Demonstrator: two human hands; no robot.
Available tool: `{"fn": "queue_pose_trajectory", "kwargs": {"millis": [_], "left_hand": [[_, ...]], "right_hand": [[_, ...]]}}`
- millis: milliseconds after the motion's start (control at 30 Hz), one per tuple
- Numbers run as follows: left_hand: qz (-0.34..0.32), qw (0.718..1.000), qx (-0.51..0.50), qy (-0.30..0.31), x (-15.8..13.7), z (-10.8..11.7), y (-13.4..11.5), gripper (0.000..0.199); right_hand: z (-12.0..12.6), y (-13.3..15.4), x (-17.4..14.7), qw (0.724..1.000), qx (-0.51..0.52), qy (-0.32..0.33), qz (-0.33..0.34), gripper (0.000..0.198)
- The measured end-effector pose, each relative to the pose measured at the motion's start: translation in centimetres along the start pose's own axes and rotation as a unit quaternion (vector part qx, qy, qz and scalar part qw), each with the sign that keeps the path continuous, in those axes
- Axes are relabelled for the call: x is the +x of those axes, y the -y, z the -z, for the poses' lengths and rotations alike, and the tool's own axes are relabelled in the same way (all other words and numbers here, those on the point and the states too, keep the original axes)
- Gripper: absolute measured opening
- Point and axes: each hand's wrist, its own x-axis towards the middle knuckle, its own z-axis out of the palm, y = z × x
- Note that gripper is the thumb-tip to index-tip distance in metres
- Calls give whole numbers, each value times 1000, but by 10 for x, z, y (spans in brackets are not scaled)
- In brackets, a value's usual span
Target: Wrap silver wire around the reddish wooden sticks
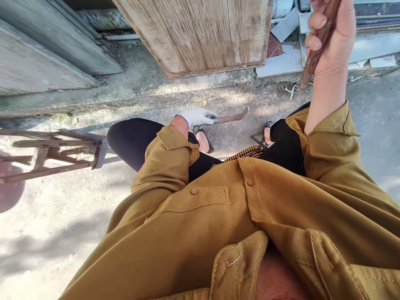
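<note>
My left hand (198,117), in a white knit glove, is closed round one end of a brown, rusty-looking bar (233,118). The bar points right, low between my knees, and bends upward at its far end to a paler tip. Raised at the upper right, my bare right hand (333,35) wraps round a worn, reddish-brown stick-like handle (315,56). The handle slants down to the left, and its upper end is cut off by the frame edge. Ahead of both hands stands a weathered wooden panel (215,37) of vertical boards.
At the left stands a low wooden stool or frame (59,152), beside a round pinkish thing (11,183). Grey boards (46,54) lean at the upper left. White slabs (281,60) are stacked behind my right hand. A concrete step runs along the front of the panel.
</note>
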Motion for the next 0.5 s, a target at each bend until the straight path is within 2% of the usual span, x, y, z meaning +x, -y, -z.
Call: {"fn": "queue_pose_trajectory", "kwargs": {"millis": [33,67,100,200,267,333,433,467,500], "left_hand": [[7,1000,19,0,4,-3,2,73],[16,999,27,4,7,-7,3,70],[30,999,24,13,11,-10,4,67],[98,992,-30,68,20,-20,3,49],[142,985,-56,82,27,-23,4,33],[169,983,-35,53,35,-24,9,25],[174,984,-15,-35,46,-18,25,23],[145,984,-76,-65,47,-16,31,25],[102,979,-151,-94,47,-14,35,26]], "right_hand": [[-7,-5,-5,999,-37,35,0,37],[-13,-8,-11,997,-63,51,10,54],[-18,-10,-15,995,-80,62,12,63],[-21,-6,-25,991,-100,94,-2,75],[-18,-2,-28,989,-108,103,-2,82],[-15,-4,-30,988,-114,102,10,81],[-17,-24,-31,983,-106,146,19,64],[-20,-33,-32,975,-107,192,-3,61],[-23,-40,-32,978,-60,195,32,64]]}}
